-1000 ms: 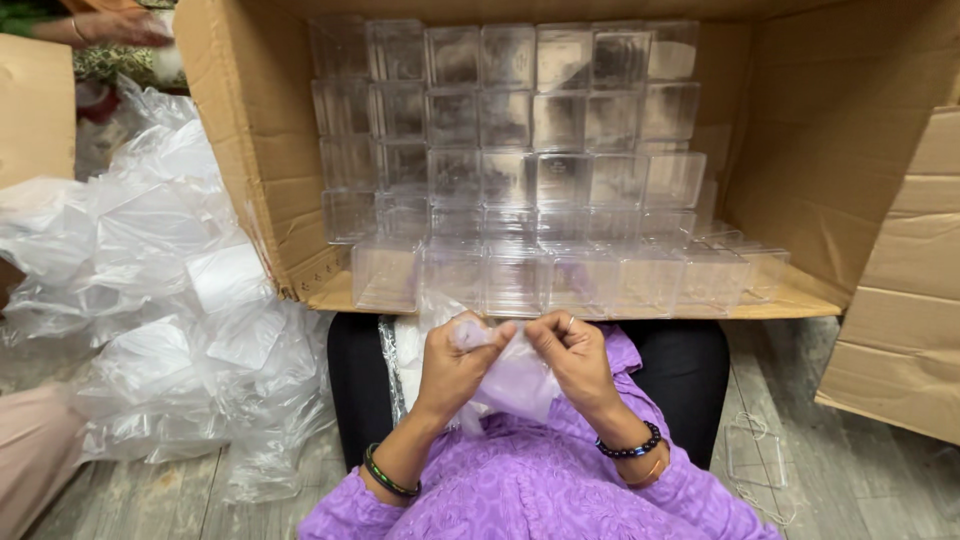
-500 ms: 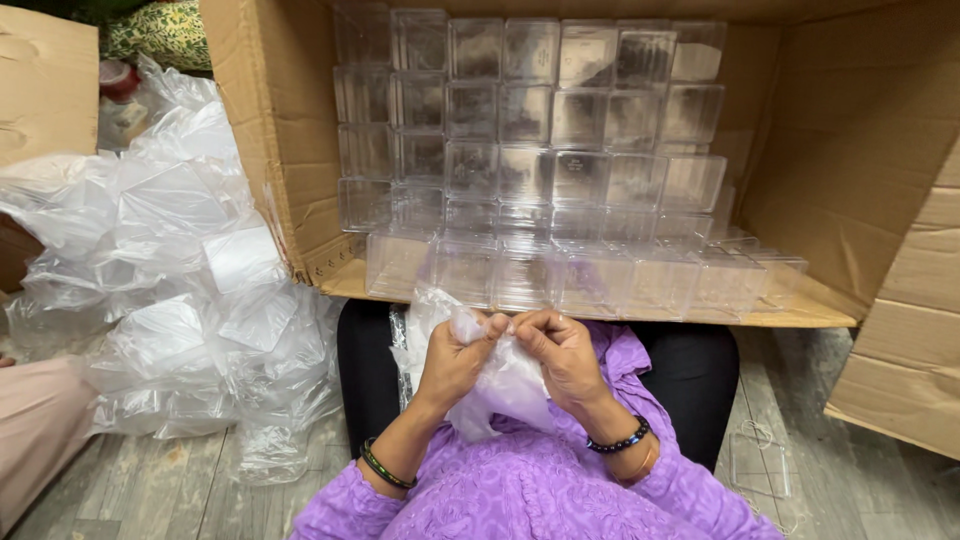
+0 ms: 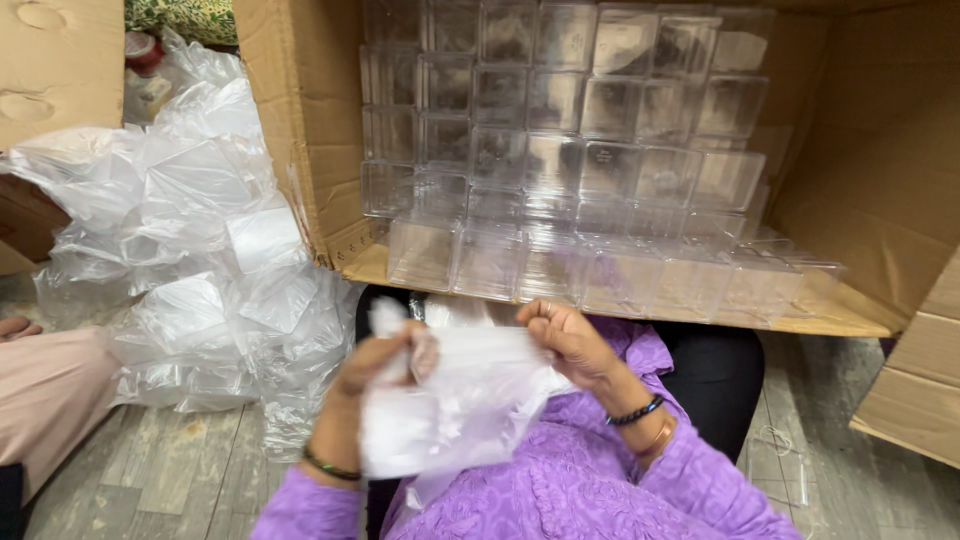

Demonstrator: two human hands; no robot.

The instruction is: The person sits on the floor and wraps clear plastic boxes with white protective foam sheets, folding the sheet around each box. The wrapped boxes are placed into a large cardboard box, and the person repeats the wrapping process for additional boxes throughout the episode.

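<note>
Gripping a crumpled clear plastic bag [image 3: 450,400] between them, both hands work just above the lap of a person in a purple embroidered top [image 3: 580,490]. The left hand [image 3: 385,365] is motion-blurred; its fingers curl shut on the bag's upper left edge, though exactly how they pinch it is hard to make out. The right hand [image 3: 565,335] is sharper, its fingers closed into a fist on the bag's upper right corner. Whatever the bag contains is hidden by its folds and by the blur. A green bangle [image 3: 330,467] circles the left wrist, and a black beaded bracelet [image 3: 637,410] the right.

Just beyond the hands lies a large brown cardboard box [image 3: 300,150] tipped on its side, its open mouth facing the person. Inside it, clear square plastic containers [image 3: 560,160] are stacked in rows, with a further row along the bottom flap near the hands. Their edges blend together, so a count is not possible, and the top of the stack is cut off by the frame.

To the left, a heap of empty transparent plastic bags [image 3: 190,250] rests on the grey wood-look floor [image 3: 180,470]. At the far left edge a pink-clothed limb of another person [image 3: 50,390] is only partly in view. More brown cardboard [image 3: 910,400] is cropped at the right.
</note>
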